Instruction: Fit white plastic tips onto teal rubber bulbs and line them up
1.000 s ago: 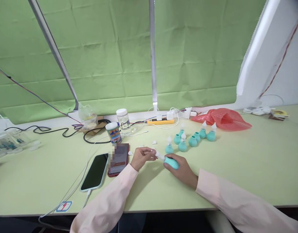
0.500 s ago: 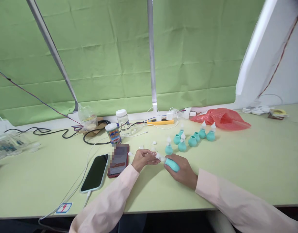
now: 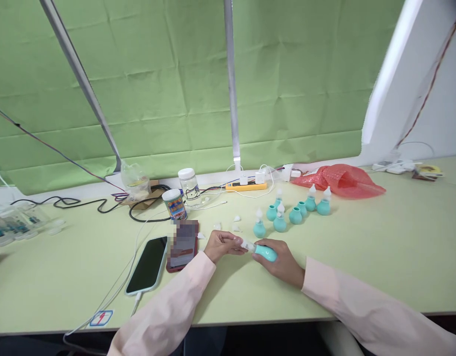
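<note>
A teal squeeze bulb (image 3: 266,253) lies on its side in my right hand (image 3: 285,264), whose fingers are wrapped round it. From its neck a clear nozzle (image 3: 249,245) points left. The fingers of my left hand (image 3: 224,245) are closed in a pinch on the nozzle's far end and partly hide it. Behind my hands stand several similar bulbs. Some, such as the front one (image 3: 259,229), carry a whitish pointed nozzle, while others, like the open bulb (image 3: 295,215), show a bare neck hole. Small whitish pieces (image 3: 237,228) lie just beyond my left hand.
Two phones, one black-screened (image 3: 147,265) and one in a red case (image 3: 182,247), lie left of my hands. A labelled can (image 3: 174,205), a clear jar (image 3: 190,188) and an orange power strip (image 3: 246,187) stand behind. Red bubble wrap (image 3: 339,181) lies back right.
My left fingers have moved slightly closer to the bulb along the nozzle. My right hand keeps its grip on the bulb, and the view has shifted very slightly.
</note>
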The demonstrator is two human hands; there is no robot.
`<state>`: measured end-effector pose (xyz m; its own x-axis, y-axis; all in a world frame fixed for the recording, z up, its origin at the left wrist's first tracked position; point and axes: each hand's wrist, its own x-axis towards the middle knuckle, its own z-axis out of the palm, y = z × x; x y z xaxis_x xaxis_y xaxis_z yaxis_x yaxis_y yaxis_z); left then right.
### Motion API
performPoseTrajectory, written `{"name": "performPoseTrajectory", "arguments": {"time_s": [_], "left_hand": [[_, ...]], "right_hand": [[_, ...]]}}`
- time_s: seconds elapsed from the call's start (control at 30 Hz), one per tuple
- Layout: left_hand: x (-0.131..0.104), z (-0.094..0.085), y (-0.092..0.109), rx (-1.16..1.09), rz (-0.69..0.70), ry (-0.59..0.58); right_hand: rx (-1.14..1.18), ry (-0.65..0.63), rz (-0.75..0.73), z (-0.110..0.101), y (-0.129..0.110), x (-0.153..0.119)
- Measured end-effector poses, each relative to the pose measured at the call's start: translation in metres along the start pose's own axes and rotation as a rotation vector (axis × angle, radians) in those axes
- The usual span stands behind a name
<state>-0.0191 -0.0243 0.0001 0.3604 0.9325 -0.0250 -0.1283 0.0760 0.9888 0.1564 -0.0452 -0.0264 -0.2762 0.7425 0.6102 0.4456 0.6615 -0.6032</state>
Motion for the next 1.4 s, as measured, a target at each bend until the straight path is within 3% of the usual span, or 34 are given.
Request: {"name": "performPoseTrajectory", "arguments": {"time_s": [0.3, 0.47, 0.63, 0.77, 0.9, 1.0, 1.1, 1.2, 1.27, 1.33, 1.4], "left_hand": [[-0.001, 0.003, -0.001, 0.024, 0.041, 0.012], [0.001, 0.008, -0.003, 0.057, 0.119, 0.107], [0.001, 0.012, -0.005, 0.165, 0.147, 0.104], [-0.002, 0.005, 0.005, 0.416, 0.308, 0.172], [-0.005, -0.012, 0.02, 0.823, 0.488, 0.463], [-0.005, -0.024, 0.027, 1.192, 0.438, 0.568], [-0.003, -0.03, 0.026, 1.472, 0.294, 0.506], [-0.002, -0.032, 0.022, 1.626, 0.157, 0.342], [-0.003, -0.032, 0.02, 1.678, 0.134, 0.258], [-0.003, -0.032, 0.019, 1.701, 0.158, 0.226], [-0.001, -0.031, 0.018, 1.714, 0.186, 0.256]], "right_hand": [[0.039, -0.022, 0.035, -0.001, 0.0, 0.003], [0.058, -0.13, 0.062, -0.012, -0.004, 0.01], [-0.028, -0.243, -0.002, -0.025, -0.008, 0.015], [-0.074, -0.258, 0.004, -0.036, -0.003, 0.018], [-0.062, -0.265, 0.082, -0.059, 0.012, 0.027], [-0.051, -0.282, 0.153, -0.081, 0.028, 0.031], [-0.034, -0.287, 0.211, -0.103, 0.046, 0.032], [-0.057, -0.189, 0.295, -0.122, 0.066, 0.03], [-0.133, -0.007, 0.394, -0.131, 0.079, 0.029], [-0.252, 0.146, 0.487, -0.137, 0.09, 0.027], [-0.387, 0.193, 0.535, -0.139, 0.099, 0.026]]}}
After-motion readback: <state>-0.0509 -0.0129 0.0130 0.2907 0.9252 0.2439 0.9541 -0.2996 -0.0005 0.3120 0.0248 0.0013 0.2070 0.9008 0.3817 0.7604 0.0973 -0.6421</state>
